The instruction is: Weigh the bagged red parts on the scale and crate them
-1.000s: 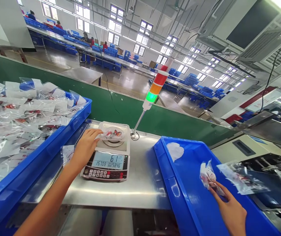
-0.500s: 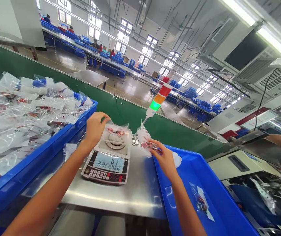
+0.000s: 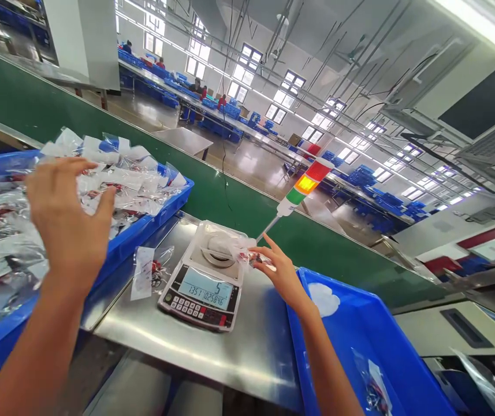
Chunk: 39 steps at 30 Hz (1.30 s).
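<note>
My right hand (image 3: 279, 273) pinches a small transparent plastic bag (image 3: 251, 258) with red contents, just off the right corner of a digital scale (image 3: 201, 297). The scale's display reads 5. A transparent plastic container (image 3: 219, 242) sits on its pan, with no bag visible inside. My left hand (image 3: 67, 214) hangs in the air with fingers apart and holds nothing, above a blue tray heaped with sealed plastic bags (image 3: 112, 185). A loose bag with a white label (image 3: 149, 273) lies on the steel table, left of the scale.
A blue tray (image 3: 338, 341) at the lower right holds a small bag (image 3: 372, 387). A signal tower lamp (image 3: 305, 185) stands behind the scale, before a green partition (image 3: 230, 190). Beyond it, blue crates line long workbenches where people sit.
My left hand has left the scale and moved left over the heaped tray. The scale reading dropped from 61 to 5. The view has tilted and shifted.
</note>
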Each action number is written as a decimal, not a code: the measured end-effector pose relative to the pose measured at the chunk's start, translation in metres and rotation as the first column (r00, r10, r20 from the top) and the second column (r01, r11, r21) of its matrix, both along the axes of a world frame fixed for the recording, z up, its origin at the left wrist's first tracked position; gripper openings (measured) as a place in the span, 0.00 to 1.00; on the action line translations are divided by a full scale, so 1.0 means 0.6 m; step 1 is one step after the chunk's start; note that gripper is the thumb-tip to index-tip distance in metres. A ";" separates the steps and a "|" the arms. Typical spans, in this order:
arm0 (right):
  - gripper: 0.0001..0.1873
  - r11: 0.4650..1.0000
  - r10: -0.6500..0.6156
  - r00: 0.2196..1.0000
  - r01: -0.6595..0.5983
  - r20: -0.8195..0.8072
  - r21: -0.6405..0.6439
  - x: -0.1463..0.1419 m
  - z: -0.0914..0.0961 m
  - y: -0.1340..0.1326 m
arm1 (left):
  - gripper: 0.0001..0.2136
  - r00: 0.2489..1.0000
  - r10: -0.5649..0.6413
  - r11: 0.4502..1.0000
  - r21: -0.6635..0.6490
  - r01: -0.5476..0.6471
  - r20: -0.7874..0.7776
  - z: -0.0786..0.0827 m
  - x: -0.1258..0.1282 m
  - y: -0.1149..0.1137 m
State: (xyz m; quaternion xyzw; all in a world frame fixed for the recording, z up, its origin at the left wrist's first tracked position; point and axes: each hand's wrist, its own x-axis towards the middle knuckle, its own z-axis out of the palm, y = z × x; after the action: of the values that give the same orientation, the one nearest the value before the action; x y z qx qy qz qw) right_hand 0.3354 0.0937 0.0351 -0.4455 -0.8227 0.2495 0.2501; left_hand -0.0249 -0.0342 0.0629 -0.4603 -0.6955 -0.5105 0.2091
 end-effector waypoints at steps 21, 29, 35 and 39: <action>0.32 0.678 -0.699 0.609 0.731 -0.375 -0.076 0.195 -0.016 -0.187 | 0.11 0.616 -0.785 0.560 -0.350 0.751 0.066 -0.125 0.255 0.172; 0.33 0.712 -0.663 0.566 0.679 -0.490 -0.179 0.155 -0.062 -0.165 | 0.06 0.657 -0.722 0.592 -0.298 0.749 0.216 -0.128 0.322 0.215; 0.23 0.919 -0.368 0.825 0.394 -0.429 -0.031 0.047 -0.064 -0.050 | 0.09 0.784 -0.453 0.850 -0.061 0.524 0.425 -0.092 0.250 0.242; 0.21 0.975 -0.144 0.969 0.174 -0.200 0.139 -0.041 -0.059 0.022 | 0.07 0.767 -0.364 0.918 0.345 0.198 0.529 -0.036 0.125 0.196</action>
State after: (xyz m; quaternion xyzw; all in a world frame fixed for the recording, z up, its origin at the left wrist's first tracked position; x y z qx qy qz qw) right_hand 0.3109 0.1068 -0.0003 -0.4637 -0.7738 0.2044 0.3801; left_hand 0.0504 0.0832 0.0412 -0.3486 -0.5721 -0.7417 -0.0334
